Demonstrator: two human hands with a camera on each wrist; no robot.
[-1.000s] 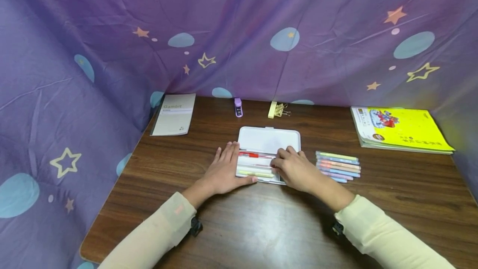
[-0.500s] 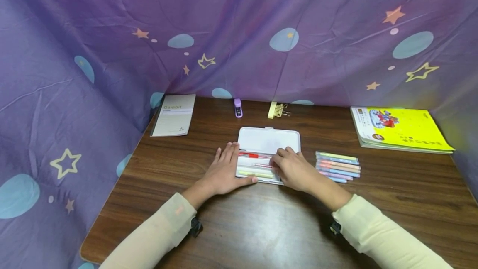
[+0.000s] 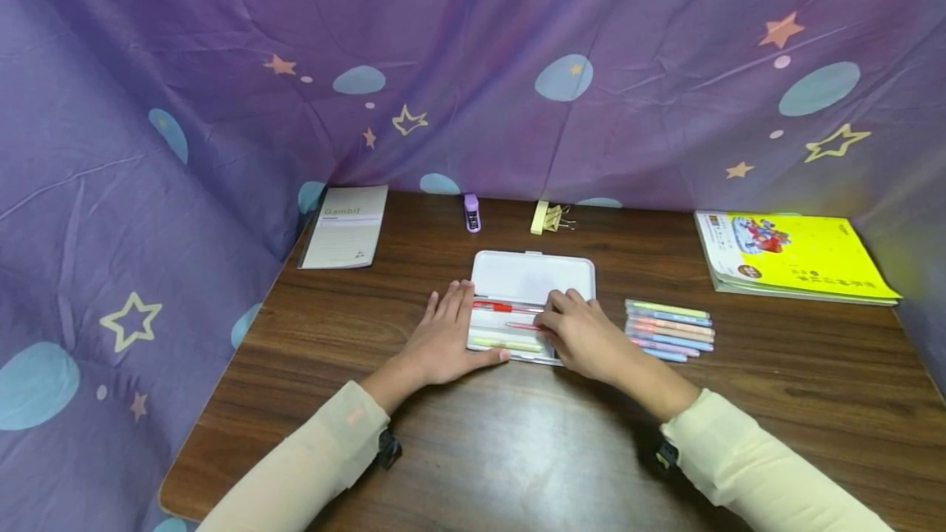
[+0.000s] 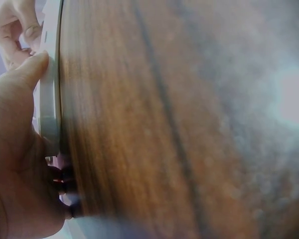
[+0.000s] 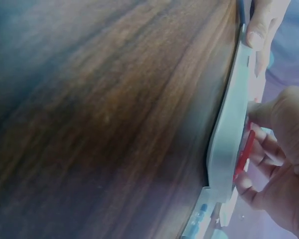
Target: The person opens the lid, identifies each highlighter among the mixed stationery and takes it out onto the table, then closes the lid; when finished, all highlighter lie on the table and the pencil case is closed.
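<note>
An open white pencil case [image 3: 534,273] lies at the table's middle, lid folded back. Inside are a red-capped pen [image 3: 491,307] and a yellow pen [image 3: 506,344]. My left hand [image 3: 443,341] lies along the case's left side, fingers straight, thumb on its front edge. My right hand [image 3: 587,337] reaches over the case's right part with curled fingers and pinches a red pen [image 3: 521,326], which lies between the other two. The right wrist view shows the pen's red part [image 5: 245,153] between thumb and fingers; the hand hides its rest in the head view.
Several pastel pens [image 3: 671,331] lie right of the case. Behind are a grey notebook [image 3: 343,227], a purple stapler-like item [image 3: 471,213] and a yellow block [image 3: 539,217] with binder clips [image 3: 554,217]. Yellow-covered books [image 3: 813,257] lie at the back right, before a purple curtain [image 3: 473,64].
The pinched red pen's visible tip has shifted slightly to the right within the case. My right hand has moved very little; the left hand and the case have stayed put.
</note>
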